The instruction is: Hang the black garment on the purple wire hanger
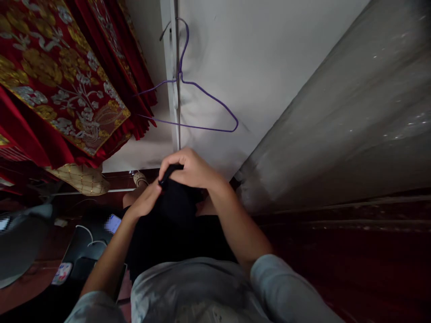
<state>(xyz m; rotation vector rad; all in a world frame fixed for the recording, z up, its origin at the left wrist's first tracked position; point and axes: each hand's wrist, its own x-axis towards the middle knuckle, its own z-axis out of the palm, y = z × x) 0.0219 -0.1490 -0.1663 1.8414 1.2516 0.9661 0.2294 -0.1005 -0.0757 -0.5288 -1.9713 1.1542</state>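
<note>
Sleeves: pale grey sleeves [289, 287] cover the upper arms at the bottom of the view; the forearms are bare.
Black cloth: a black cloth [177, 211] hangs in front of the person's body, in the middle of the view, and its top edge is at the two hands.
Left hand: the left hand [146, 202] is closed on the left side of the black cloth, with the fingers pinching the cloth near its top.
Right hand: the right hand [190, 168] is bent over the top edge of the black cloth and grips it from above; the fingers are curled around a dark fold.
Phone: a phone [112, 223] with a lit screen lies low on the left, near a white cable [88, 233].
Hanger: a purple wire hanger [198, 105] hangs on the white wall [269, 58] above the hands, well apart from them.
Curtain: a red curtain with gold flowers [63, 76] fills the upper left corner.
Grey fabric: a grey fabric [353, 125] covers the right side.
</note>
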